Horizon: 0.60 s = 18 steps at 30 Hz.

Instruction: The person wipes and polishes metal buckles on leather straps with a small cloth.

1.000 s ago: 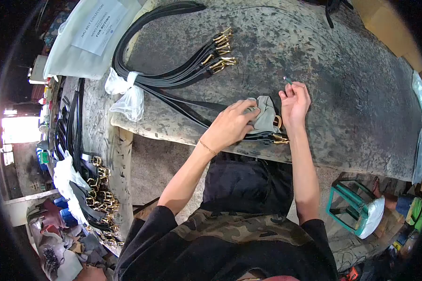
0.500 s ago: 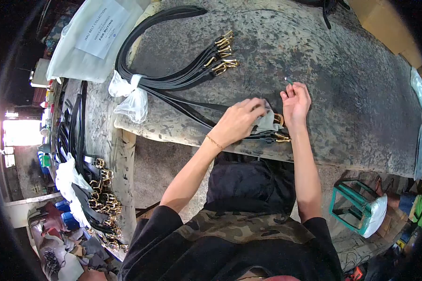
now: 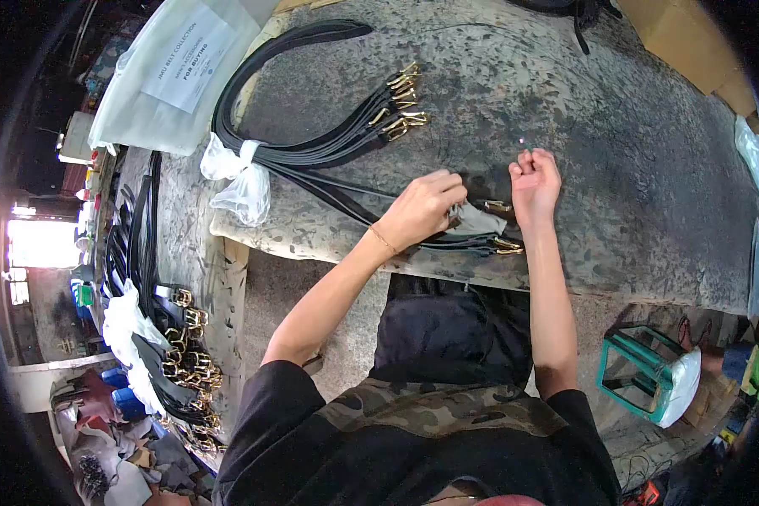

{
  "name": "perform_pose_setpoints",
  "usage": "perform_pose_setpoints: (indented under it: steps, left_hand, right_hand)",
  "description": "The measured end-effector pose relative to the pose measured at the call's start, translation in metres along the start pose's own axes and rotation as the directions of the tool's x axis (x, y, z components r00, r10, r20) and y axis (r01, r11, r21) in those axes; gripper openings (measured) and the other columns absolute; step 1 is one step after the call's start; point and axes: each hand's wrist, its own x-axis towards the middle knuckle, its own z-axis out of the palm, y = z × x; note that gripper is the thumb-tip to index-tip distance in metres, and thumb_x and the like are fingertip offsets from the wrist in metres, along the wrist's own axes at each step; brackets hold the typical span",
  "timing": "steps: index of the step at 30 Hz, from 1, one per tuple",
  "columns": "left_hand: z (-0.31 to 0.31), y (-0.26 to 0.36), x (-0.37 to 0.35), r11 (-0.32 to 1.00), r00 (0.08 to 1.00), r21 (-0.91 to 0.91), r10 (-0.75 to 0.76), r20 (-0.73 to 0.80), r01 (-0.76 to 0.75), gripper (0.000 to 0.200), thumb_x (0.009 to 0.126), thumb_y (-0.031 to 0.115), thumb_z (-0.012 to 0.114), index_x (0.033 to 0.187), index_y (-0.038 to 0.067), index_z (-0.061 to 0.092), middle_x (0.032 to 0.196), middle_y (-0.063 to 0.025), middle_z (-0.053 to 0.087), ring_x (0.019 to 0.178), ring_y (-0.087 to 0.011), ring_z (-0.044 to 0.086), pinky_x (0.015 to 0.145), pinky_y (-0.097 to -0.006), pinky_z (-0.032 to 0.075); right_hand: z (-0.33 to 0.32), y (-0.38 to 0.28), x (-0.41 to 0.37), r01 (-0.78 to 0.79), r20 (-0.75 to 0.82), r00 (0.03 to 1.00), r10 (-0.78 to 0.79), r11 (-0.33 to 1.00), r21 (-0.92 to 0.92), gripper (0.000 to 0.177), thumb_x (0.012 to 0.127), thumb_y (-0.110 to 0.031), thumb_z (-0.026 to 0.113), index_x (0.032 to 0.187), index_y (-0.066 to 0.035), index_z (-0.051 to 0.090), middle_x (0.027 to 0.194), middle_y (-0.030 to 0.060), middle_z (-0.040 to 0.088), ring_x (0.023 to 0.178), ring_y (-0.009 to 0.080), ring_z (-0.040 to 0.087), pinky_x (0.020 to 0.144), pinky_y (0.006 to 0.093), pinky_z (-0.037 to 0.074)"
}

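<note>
My left hand is closed around a grey cloth that hangs from its fingers over the belts near the table's front edge. Beside the cloth lie a gold buckle and, nearer the edge, more gold buckles on black straps. My right hand is palm up with curled fingers, pinching a thin tool whose bright tip shows above them. A bundle of black belts, tied with clear plastic, fans out to several gold buckles at its upper end.
A plastic bag with a printed label lies at the upper left. More belts with gold buckles hang at the left. Cardboard is at the upper right. A green stool frame stands below the table at the right.
My left hand has moved slightly left, and the cloth now stretches out to its right. The gold buckle beside it has turned and looks flatter. My right hand has hardly moved.
</note>
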Motion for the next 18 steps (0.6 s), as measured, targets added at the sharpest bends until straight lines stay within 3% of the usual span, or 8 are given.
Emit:
perform_pose_setpoints:
  steps: [3,5,6,7,9,11,16,18]
  left_hand:
    - [-0.012,0.014,0.0,0.999,0.999,-0.048,0.005,-0.045,-0.007,0.018,0.06,-0.001,0.067,0.074,0.0,0.055,0.082,-0.0097,0.06,0.081,-0.0319,0.058,0.07,-0.039,0.048]
    - [-0.023,0.028,-0.008,0.949,0.996,-0.303,0.084,-0.029,-0.089,0.023,0.06,0.006,0.07,0.058,0.0,0.048,0.066,-0.0138,0.053,0.074,-0.0338,0.057,0.068,-0.0397,0.046]
    - [-0.025,0.029,-0.015,0.944,0.993,-0.329,0.025,0.115,0.014,0.022,0.061,0.012,0.069,0.056,-0.002,0.053,0.061,-0.0179,0.055,0.066,-0.0363,0.058,0.063,-0.0398,0.046]
    - [-0.029,0.03,-0.021,0.944,0.993,-0.329,0.02,0.12,0.02,0.022,0.061,0.012,0.069,0.056,-0.002,0.053,0.061,-0.0179,0.055,0.066,-0.0363,0.058,0.063,-0.0398,0.046]
    - [-0.038,0.033,-0.028,0.911,0.873,-0.15,-0.305,0.379,0.384,0.017,0.068,0.014,0.067,0.065,-0.003,0.064,0.066,-0.0221,0.06,0.064,-0.0386,0.059,0.059,-0.043,0.046]
    - [-0.035,0.033,-0.024,0.921,0.914,-0.13,-0.331,0.235,0.367,0.017,0.081,0.016,0.063,0.08,0.0,0.066,0.066,-0.0216,0.058,0.067,-0.0411,0.061,0.062,-0.0457,0.047]
    - [-0.01,0.009,-0.008,0.91,0.908,0.163,-0.403,0.118,0.382,0.026,0.081,0.017,0.063,0.103,0.003,0.064,0.095,-0.0169,0.067,0.088,-0.0377,0.065,0.077,-0.0462,0.05]
    - [-0.004,-0.001,0.003,0.909,0.903,0.128,-0.412,0.12,0.397,0.029,0.081,0.018,0.065,0.105,0.003,0.063,0.098,-0.0166,0.067,0.09,-0.0378,0.065,0.078,-0.0458,0.051]
  right_hand:
    - [-0.008,-0.005,0.003,0.022,-0.002,1.0,-0.022,1.0,0.021,0.004,0.09,-0.007,0.06,0.093,-0.006,0.06,0.082,0.0029,0.06,0.08,0.0131,0.058,0.07,0.0338,0.045]
    - [-0.009,-0.009,0.003,0.028,-0.017,0.999,-0.027,0.999,0.024,0.004,0.089,-0.008,0.06,0.093,-0.006,0.06,0.082,0.0028,0.06,0.079,0.0133,0.057,0.07,0.0336,0.045]
    - [-0.009,-0.009,0.002,0.02,-0.028,0.999,-0.019,0.999,0.029,0.004,0.089,-0.008,0.06,0.093,-0.006,0.06,0.082,0.0027,0.059,0.079,0.0136,0.057,0.071,0.0335,0.045]
    - [-0.01,-0.008,0.003,0.016,-0.032,0.999,-0.015,0.999,0.032,0.004,0.089,-0.008,0.06,0.093,-0.006,0.06,0.082,0.0027,0.059,0.079,0.0136,0.057,0.071,0.0335,0.045]
    - [-0.008,-0.006,0.004,0.0,-0.002,1.0,0.0,0.999,0.033,0.004,0.089,-0.008,0.06,0.093,-0.006,0.06,0.082,0.0031,0.058,0.079,0.0142,0.055,0.071,0.0333,0.045]
    - [-0.004,-0.006,0.001,-0.009,-0.016,1.0,0.01,0.999,0.052,0.003,0.089,-0.006,0.06,0.091,-0.006,0.061,0.081,0.0043,0.059,0.078,0.0152,0.053,0.07,0.0306,0.042]
    - [-0.003,-0.011,0.0,0.018,0.005,1.0,-0.018,1.0,0.0,0.004,0.089,-0.006,0.06,0.093,-0.005,0.06,0.084,0.0047,0.058,0.079,0.0147,0.052,0.07,0.0302,0.042]
    - [-0.003,-0.014,0.0,0.035,0.04,0.999,-0.034,0.999,-0.019,0.005,0.09,-0.007,0.06,0.094,-0.005,0.059,0.084,0.0047,0.058,0.079,0.0144,0.051,0.07,0.0302,0.042]
